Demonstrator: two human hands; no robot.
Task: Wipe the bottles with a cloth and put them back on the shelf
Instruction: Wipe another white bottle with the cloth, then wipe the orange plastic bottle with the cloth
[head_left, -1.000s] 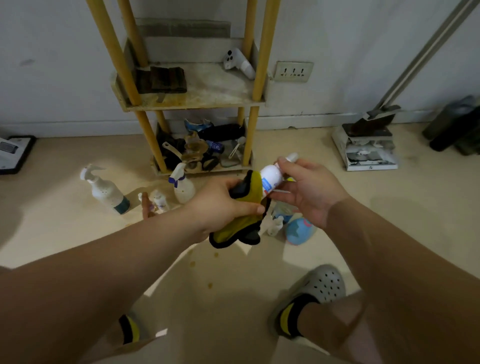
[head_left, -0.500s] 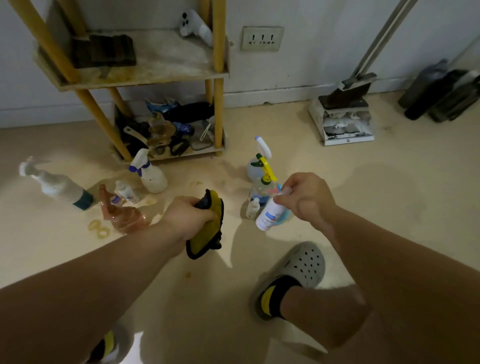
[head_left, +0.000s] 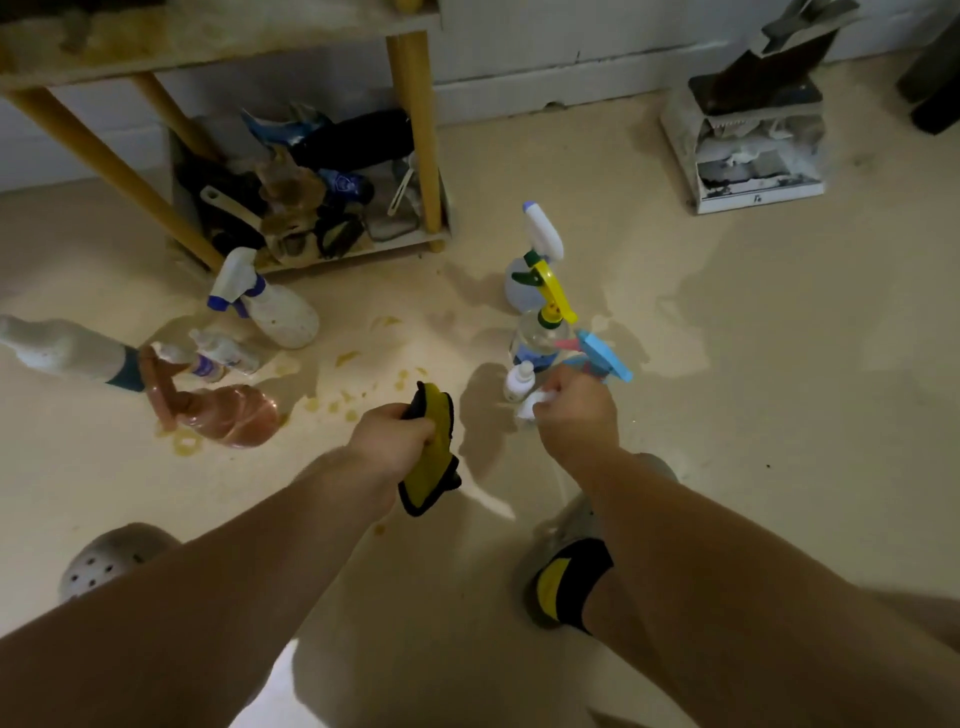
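Note:
My left hand (head_left: 392, 441) grips a yellow cloth with black edging (head_left: 430, 457) low over the floor. My right hand (head_left: 574, 421) grips a small white bottle (head_left: 529, 408), mostly hidden in the fist, just above the floor beside a tiny white bottle (head_left: 518, 381). Behind them stand a clear spray bottle with a yellow trigger (head_left: 540, 332), a blue-triggered sprayer (head_left: 605, 356) and a white-headed spray bottle (head_left: 540, 244). The wooden shelf (head_left: 410, 130) rises at the upper left.
On the floor at left are a white spray bottle with a blue trigger (head_left: 275, 312), a brown bottle (head_left: 223, 413) lying down, two small bottles (head_left: 218, 356) and a white-and-teal bottle (head_left: 67, 353). Yellowish spill spots (head_left: 343, 358) dot the floor. A white box (head_left: 753, 150) sits at upper right.
My right hand has lowered the small white bottle toward the floor beside the bottle group. The left hand with the cloth has dropped too, and the view has tilted downward.

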